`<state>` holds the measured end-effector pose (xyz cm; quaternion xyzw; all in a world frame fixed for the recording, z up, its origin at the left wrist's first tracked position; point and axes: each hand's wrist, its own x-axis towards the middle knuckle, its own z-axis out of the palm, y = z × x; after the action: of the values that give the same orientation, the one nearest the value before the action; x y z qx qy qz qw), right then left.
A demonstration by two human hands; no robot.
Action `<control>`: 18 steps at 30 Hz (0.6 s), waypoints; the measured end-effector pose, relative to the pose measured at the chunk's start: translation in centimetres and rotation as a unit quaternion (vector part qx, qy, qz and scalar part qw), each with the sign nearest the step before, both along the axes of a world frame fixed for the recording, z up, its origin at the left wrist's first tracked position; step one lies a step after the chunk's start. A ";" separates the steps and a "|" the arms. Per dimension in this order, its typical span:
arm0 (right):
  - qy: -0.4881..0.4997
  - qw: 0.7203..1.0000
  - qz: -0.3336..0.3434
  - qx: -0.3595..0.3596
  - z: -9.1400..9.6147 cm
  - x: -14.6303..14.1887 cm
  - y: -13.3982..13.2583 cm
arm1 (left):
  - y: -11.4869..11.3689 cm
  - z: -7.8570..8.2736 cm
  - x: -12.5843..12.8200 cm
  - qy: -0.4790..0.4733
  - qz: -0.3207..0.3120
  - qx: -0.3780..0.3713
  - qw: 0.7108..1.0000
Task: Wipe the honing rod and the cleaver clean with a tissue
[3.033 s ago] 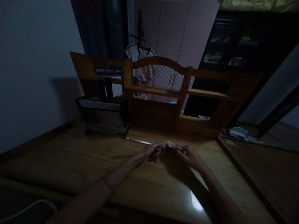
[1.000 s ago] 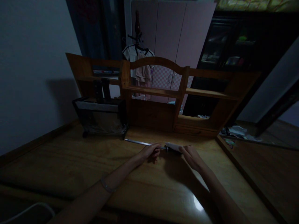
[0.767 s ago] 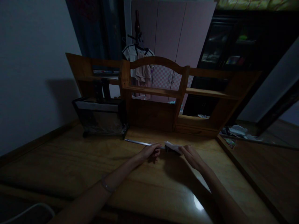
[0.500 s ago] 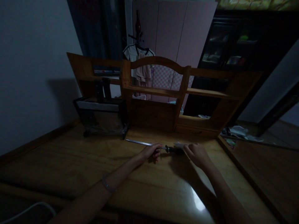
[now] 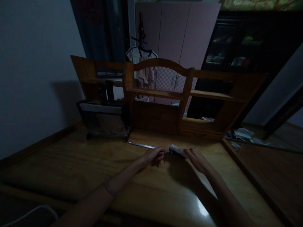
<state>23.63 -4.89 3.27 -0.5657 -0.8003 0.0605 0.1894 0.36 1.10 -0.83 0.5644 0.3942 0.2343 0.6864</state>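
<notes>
A honing steel, its long silver rod [image 5: 142, 145] and black handle [image 5: 174, 153], lies across the wooden desk, handle to the right. My left hand [image 5: 155, 154] is closed round the rod just short of the guard. My right hand [image 5: 195, 158] pinches a thin white tissue or cloth [image 5: 178, 150], which now lies over the handle and hides most of it. A pale bracelet [image 5: 110, 188] circles my left forearm.
On the left of the desk [image 5: 146, 186] stands a black-framed knife holder [image 5: 104, 121] with two black handles [image 5: 105, 92] sticking up. An open wooden shelf unit [image 5: 156, 118] rises along the back edge. A white cable [image 5: 44, 207] shows at lower left.
My right hand has moved slightly left, and the white tissue has slid along the handle towards the guard, covering more of it. My left hand keeps its grip on the rod.
</notes>
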 end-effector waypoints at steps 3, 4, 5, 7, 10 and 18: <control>-0.081 0.996 -0.020 0.017 0.3 1.6 0.4 | 0.1 -0.3 0.0 -0.026 -0.004 0.015 1.000; -0.111 0.993 -0.026 0.026 0.4 2.1 0.5 | 0.1 -0.3 -0.1 -0.033 -0.006 0.019 0.999; -0.139 0.989 -0.032 0.038 0.6 2.5 0.6 | 0.2 -0.4 -0.1 -0.039 -0.009 0.021 0.999; -0.174 0.981 -0.051 0.066 0.8 3.0 0.6 | 0.2 -0.4 -0.3 -0.047 -0.018 0.024 0.998; -0.157 0.979 -0.084 0.095 0.9 3.2 0.6 | 0.2 -0.4 -0.5 -0.059 -0.038 0.034 0.997; -0.084 0.989 -0.095 0.075 0.1 3.1 1.1 | 0.0 -0.3 0.0 -0.083 0.004 0.048 0.995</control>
<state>26.72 -3.82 3.36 -0.6261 -0.7585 -0.0661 0.1682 0.40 1.10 -1.13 0.5741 0.3265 0.3014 0.6877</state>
